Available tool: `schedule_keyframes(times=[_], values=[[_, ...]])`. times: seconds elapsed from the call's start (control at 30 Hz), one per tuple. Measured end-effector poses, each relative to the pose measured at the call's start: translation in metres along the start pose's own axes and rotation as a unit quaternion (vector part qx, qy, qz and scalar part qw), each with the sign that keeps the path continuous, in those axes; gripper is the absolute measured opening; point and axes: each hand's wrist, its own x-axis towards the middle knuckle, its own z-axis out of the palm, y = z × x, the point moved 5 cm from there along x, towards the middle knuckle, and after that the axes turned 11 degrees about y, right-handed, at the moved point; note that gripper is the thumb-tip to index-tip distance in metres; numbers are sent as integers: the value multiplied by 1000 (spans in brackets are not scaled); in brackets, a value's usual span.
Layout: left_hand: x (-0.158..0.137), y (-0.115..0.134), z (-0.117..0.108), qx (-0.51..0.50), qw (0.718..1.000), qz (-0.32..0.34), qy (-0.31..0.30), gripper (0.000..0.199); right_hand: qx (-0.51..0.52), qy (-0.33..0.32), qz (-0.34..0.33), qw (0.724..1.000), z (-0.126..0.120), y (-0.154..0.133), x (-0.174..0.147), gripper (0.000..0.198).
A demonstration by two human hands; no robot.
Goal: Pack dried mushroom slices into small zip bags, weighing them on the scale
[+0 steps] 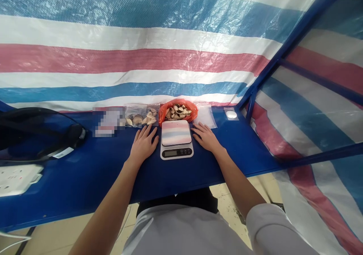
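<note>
My left hand (144, 141) lies flat on the blue table, fingers spread, just left of a digital kitchen scale (176, 152). On the scale's other side rests my right hand (206, 136), also flat with its fingers apart. Neither hand holds anything. The scale's shiny plate (176, 133) bears nothing and mirrors the striped sheet; its display looks dark. Behind it stands an open red plastic bag (193, 111) full of dried, pale-and-dark slices (177, 112), perhaps mushroom. Clear bags with similar slices (150, 116) lie beyond my left fingertips. An apparently unfilled clear bag (205, 116) lies beyond my right fingers.
A small packet with a white round item (231, 114) lies at the back right. Leftward are a blurred-out patch (108, 122), a black headset-like object (72, 134) and a white power strip (19, 179). Striped sheeting (136, 62) and a blue frame (263, 73) enclose the table (96, 168).
</note>
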Motion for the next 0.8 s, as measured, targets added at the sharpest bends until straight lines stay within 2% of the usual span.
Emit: schedule_keyframes(times=[0.5,0.7,0.8], values=[[-2,4,1,39,999,7,-22,52,-5,-18,9,1000,-1,-2,-1,40],[-1,4,2,33,999,0,-29,53,-27,-24,6,999,-1,-5,-2,41],[0,3,1,16,1000,-6,-14,51,-28,-16,2,999,-2,-6,-1,40]])
